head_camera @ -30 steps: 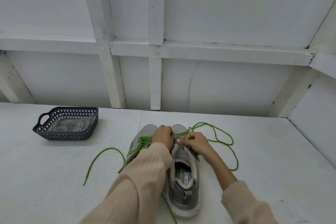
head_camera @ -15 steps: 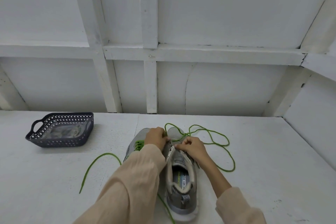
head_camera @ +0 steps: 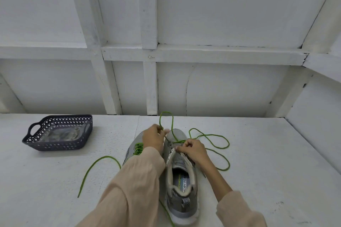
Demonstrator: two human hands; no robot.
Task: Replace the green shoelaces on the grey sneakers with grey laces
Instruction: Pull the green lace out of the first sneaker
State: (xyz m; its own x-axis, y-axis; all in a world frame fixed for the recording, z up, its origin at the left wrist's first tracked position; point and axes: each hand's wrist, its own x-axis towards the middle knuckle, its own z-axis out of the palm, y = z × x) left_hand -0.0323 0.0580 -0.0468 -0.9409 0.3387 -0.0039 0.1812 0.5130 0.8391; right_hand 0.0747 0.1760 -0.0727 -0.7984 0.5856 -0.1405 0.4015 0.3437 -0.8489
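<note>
Item one, the right-hand sneaker: grey, its heel toward us and its toe toward the wall, standing on the white counter just right of centre; its tongue is open and the printed insole shows.

Item two, the green lace of that sneaker: mostly out of the eyelets; one loop stands up above the toe, and the rest lies in loose curls on the counter to the right.

Item three, our left hand: fingers closed in a pinch on the green lace just above the toe; the beige sleeve covers much of what lies beneath it.

Item four, our right hand: fingers curled, gripping the right-hand sneaker at its upper eyelets; the green lace passes at the fingertips, and we cannot tell whether they also hold it.

Item five, the left-hand sneaker: grey, touching its pair, largely hidden by the left arm; its green lacing sits in the eyelets, and a loose end curves across the counter to the left.

Item six, a dark perforated basket: well to the left on the counter, holding a clear packet whose contents we cannot make out.
</note>
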